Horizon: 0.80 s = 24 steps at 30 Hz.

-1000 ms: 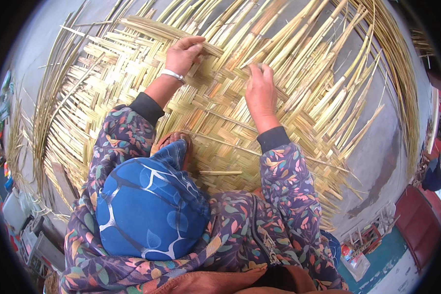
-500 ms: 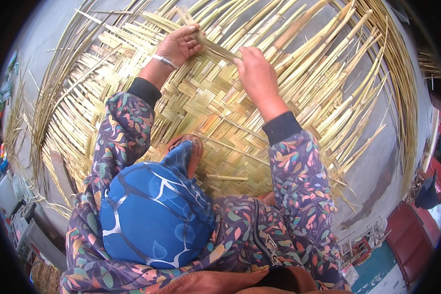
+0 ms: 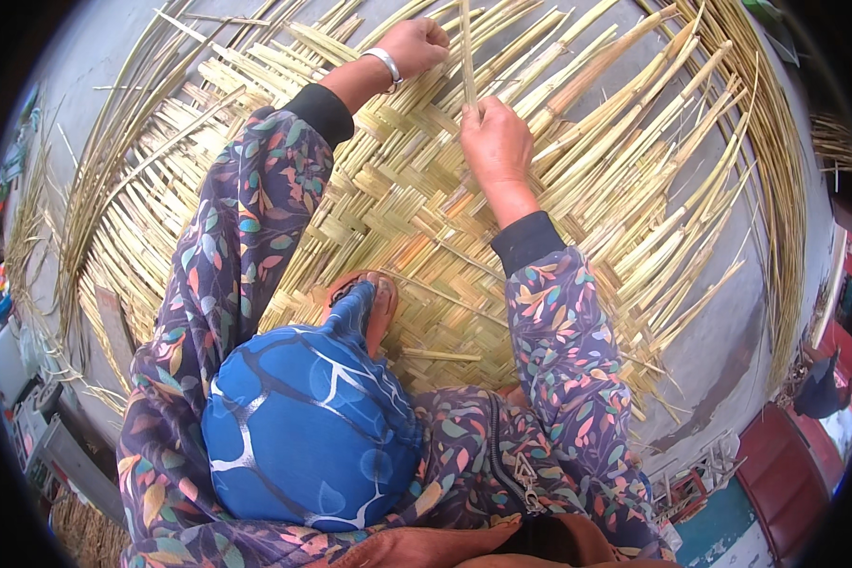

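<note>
A woven reed mat [image 3: 426,246] in a zigzag pattern spreads before me, its loose flat reed ends fanning out at the far and right sides. My right hand [image 3: 497,140] pinches a flattened reed strip [image 3: 466,52] that stands up from the weave toward the far edge. Over the far part of the mat is my left hand [image 3: 415,47], fingers curled closed, a metal bangle [image 3: 384,64] on its wrist. Whatever those fingers hold, if anything, is hidden. My foot [image 3: 381,312] rests on the mat, below both hands.
Long thin reeds [image 3: 776,189] lie in a curved bundle on the grey floor [image 3: 719,312] at right, with more reeds [image 3: 90,218] at left. A flat wooden piece [image 3: 114,322] lies at the mat's left edge. A dark red seat [image 3: 776,473] stands lower right.
My left hand has moved away and to the right, its fingers going from open to curled. The strip in my right hand has swung from slanting left to nearly upright.
</note>
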Motion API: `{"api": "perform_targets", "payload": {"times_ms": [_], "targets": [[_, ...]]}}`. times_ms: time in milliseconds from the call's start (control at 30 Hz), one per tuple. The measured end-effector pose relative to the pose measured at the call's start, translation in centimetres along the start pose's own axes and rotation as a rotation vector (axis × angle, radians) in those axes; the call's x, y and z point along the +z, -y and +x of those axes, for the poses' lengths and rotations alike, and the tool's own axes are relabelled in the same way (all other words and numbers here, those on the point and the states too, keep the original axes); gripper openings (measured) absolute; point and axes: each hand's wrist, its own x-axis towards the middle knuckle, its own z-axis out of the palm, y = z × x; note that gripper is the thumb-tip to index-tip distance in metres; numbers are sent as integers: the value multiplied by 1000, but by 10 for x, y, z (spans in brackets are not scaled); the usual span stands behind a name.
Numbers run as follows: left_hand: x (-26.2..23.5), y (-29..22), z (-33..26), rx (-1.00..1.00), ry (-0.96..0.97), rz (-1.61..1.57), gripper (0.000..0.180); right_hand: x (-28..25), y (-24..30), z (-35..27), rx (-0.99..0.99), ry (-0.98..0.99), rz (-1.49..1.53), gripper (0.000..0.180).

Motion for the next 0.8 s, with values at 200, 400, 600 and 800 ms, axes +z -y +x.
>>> {"api": "perform_targets", "payload": {"times_ms": [200,400,600,800], "targets": [[-1,-11,22,-69,134,255,38,-3,-3,-2,106,-25,92,20],[15,-14,22,-59,-24,498,29,-3,-5,-4,88,-47,129,20],[27,-19,11,343,-42,801,31,-6,-5,-8,83,-65,158,19],[10,-19,34,63,290,493,42,-4,-5,-11,121,-83,269,19]]}}
